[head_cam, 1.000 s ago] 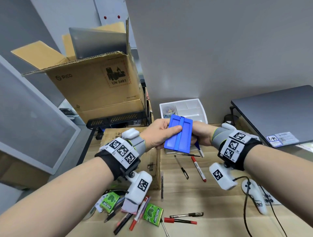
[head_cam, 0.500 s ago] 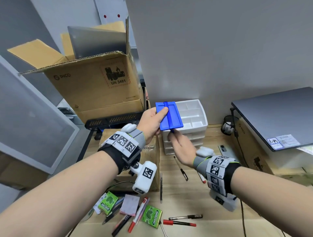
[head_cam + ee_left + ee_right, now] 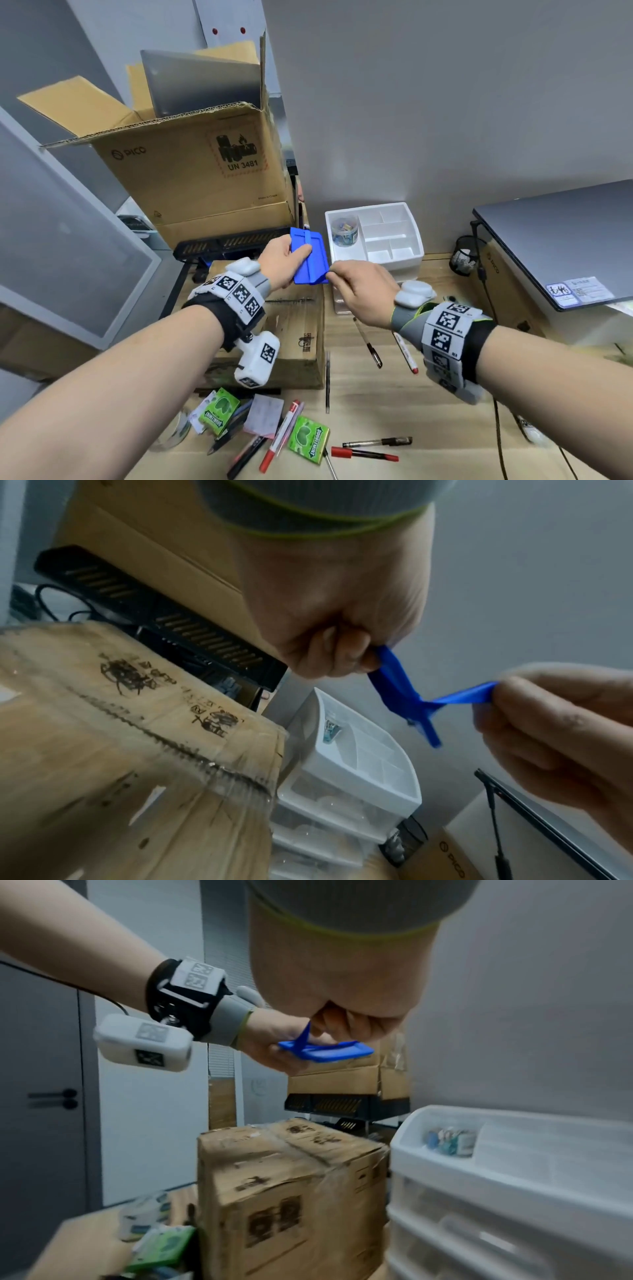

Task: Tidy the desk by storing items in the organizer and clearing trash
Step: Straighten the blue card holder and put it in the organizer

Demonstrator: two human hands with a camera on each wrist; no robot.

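A flat blue card holder (image 3: 310,260) hangs in the air just left of the white drawer organizer (image 3: 394,265). My left hand (image 3: 284,257) grips its far left side, thumb on top. My right hand (image 3: 330,274) pinches the holder's thin blue strap at the near right corner. In the left wrist view the strap (image 3: 462,696) runs taut from the holder (image 3: 394,688) to my right hand's fingers (image 3: 514,693). From the right wrist, the holder (image 3: 329,1051) lies level in my left hand (image 3: 274,1045), above a taped box.
The organizer's top tray holds a jar of clips (image 3: 344,231). A small taped carton (image 3: 294,335) sits under my hands, a big open PICO box (image 3: 191,178) behind. Pens, markers, gum packs (image 3: 308,440) and sticky notes (image 3: 263,414) litter the near desk. A laptop (image 3: 565,246) is at right.
The holder has moved up and left, from in front of the organizer to beside it. My right hand let go of its body and now pinches the strap.
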